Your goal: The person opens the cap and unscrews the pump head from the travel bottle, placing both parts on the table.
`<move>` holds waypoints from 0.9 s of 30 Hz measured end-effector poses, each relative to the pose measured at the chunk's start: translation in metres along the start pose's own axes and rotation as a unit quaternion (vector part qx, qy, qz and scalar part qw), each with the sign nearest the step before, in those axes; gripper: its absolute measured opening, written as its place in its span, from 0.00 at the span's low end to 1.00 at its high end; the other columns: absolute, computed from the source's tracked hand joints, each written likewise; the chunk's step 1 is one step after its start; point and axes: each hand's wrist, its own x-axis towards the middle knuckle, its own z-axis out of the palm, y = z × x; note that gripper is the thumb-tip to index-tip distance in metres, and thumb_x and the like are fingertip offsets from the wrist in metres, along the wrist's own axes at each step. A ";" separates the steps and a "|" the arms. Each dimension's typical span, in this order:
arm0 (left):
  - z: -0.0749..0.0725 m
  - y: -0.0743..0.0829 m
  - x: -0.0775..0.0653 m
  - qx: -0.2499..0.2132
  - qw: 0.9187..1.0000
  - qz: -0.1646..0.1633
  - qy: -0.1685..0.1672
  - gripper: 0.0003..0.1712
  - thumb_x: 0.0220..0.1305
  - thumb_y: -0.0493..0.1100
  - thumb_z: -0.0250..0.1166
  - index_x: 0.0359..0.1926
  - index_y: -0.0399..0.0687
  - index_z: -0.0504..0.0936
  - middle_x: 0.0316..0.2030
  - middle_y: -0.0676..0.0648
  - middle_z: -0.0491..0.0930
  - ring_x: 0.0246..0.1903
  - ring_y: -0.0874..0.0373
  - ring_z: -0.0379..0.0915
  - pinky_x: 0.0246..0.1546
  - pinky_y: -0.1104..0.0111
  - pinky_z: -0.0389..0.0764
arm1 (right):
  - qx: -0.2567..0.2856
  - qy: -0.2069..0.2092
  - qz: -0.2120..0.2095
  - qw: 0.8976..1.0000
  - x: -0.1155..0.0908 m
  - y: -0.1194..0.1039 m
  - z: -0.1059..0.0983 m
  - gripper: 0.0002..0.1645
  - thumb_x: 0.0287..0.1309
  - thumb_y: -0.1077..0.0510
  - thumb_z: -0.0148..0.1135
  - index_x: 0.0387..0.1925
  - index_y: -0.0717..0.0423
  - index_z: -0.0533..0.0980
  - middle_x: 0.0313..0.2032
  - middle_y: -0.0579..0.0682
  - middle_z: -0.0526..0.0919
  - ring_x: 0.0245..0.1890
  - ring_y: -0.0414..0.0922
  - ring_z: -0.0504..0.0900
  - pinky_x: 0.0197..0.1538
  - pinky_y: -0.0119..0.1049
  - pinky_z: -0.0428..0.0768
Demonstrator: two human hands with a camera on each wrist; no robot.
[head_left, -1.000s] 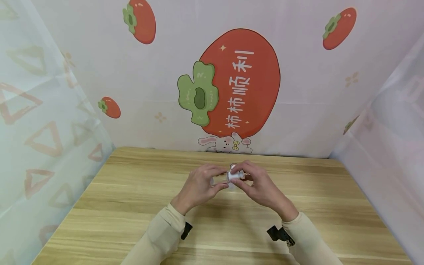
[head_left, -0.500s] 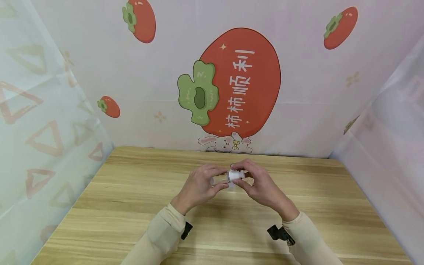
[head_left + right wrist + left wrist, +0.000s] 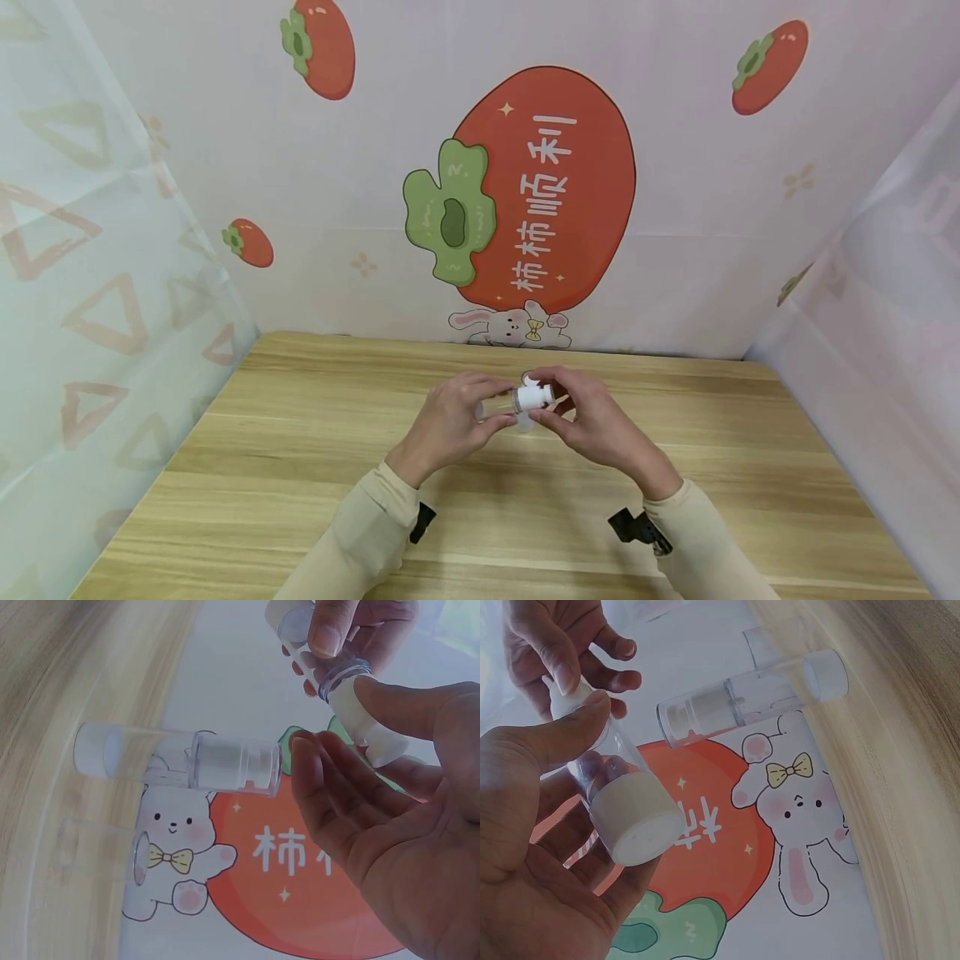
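Note:
My left hand (image 3: 450,421) grips a clear pump bottle (image 3: 497,406) round its body, tilted with its white base toward the left palm. The white pump head (image 3: 367,720) points to my right hand (image 3: 600,421). In the right wrist view, the right thumb touches the pump's collar, while the index finger is lifted off to the side and the other fingers spread loosely behind the head. A second clear bottle (image 3: 161,761) with a white base and a capped white pump stands on the table beyond the hands. Beside it is a loose clear cap (image 3: 776,645).
The wooden table (image 3: 315,450) runs back to a printed cloth wall (image 3: 675,275) with a red persimmon and a white rabbit. Patterned cloth also hangs on the left and right sides. Each wrist wears a small black mount (image 3: 637,531).
My right fingers, earlier bent over the white pump head, have lifted and spread from it, leaving more of it showing. The left hand and bottle stay almost still.

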 end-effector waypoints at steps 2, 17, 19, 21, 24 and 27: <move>0.000 0.000 0.000 0.000 1.000 -0.001 0.000 0.24 0.54 0.46 0.80 0.51 0.45 0.88 0.46 0.49 0.87 0.43 0.57 0.83 0.39 0.64 0.84 | 0.003 -0.006 0.011 1.000 -0.001 0.000 0.000 0.25 0.61 0.64 0.71 0.59 0.62 0.75 0.46 0.47 0.82 0.38 0.43 0.81 0.39 0.35 0.84; 0.001 -0.001 -0.001 -0.001 1.000 0.003 -0.001 0.25 0.54 0.46 0.80 0.52 0.44 0.87 0.46 0.49 0.87 0.44 0.56 0.83 0.41 0.62 0.84 | 0.020 -0.012 0.017 1.000 -0.002 0.000 0.001 0.22 0.60 0.63 0.72 0.55 0.55 0.77 0.43 0.44 0.82 0.36 0.40 0.81 0.40 0.36 0.84; 0.001 -0.002 -0.001 -0.002 1.000 0.004 -0.002 0.25 0.54 0.46 0.80 0.52 0.44 0.87 0.46 0.49 0.87 0.44 0.56 0.82 0.41 0.62 0.84 | 0.027 -0.012 0.012 0.999 -0.002 0.001 0.002 0.22 0.61 0.62 0.72 0.55 0.54 0.77 0.43 0.44 0.82 0.36 0.40 0.81 0.41 0.36 0.85; 0.002 -0.003 -0.001 -0.003 1.000 0.004 -0.004 0.24 0.55 0.46 0.80 0.52 0.44 0.87 0.46 0.49 0.87 0.45 0.56 0.82 0.41 0.62 0.84 | 0.037 -0.012 0.008 0.999 -0.002 0.002 0.003 0.21 0.61 0.61 0.72 0.55 0.54 0.77 0.44 0.45 0.82 0.37 0.40 0.82 0.41 0.37 0.85; 0.002 -0.004 -0.001 -0.004 1.000 0.004 -0.004 0.24 0.55 0.45 0.80 0.52 0.44 0.87 0.46 0.49 0.87 0.45 0.56 0.82 0.42 0.62 0.84 | 0.049 -0.009 0.004 0.999 -0.001 0.003 0.004 0.19 0.62 0.61 0.71 0.54 0.54 0.77 0.45 0.47 0.82 0.38 0.41 0.82 0.42 0.38 0.85; 0.003 -0.004 -0.001 -0.003 1.000 0.005 -0.006 0.25 0.55 0.45 0.80 0.53 0.43 0.87 0.46 0.49 0.87 0.44 0.57 0.82 0.41 0.63 0.84 | 0.057 -0.004 0.002 0.998 0.000 0.002 0.004 0.18 0.62 0.63 0.70 0.53 0.55 0.77 0.47 0.48 0.81 0.40 0.43 0.82 0.42 0.37 0.85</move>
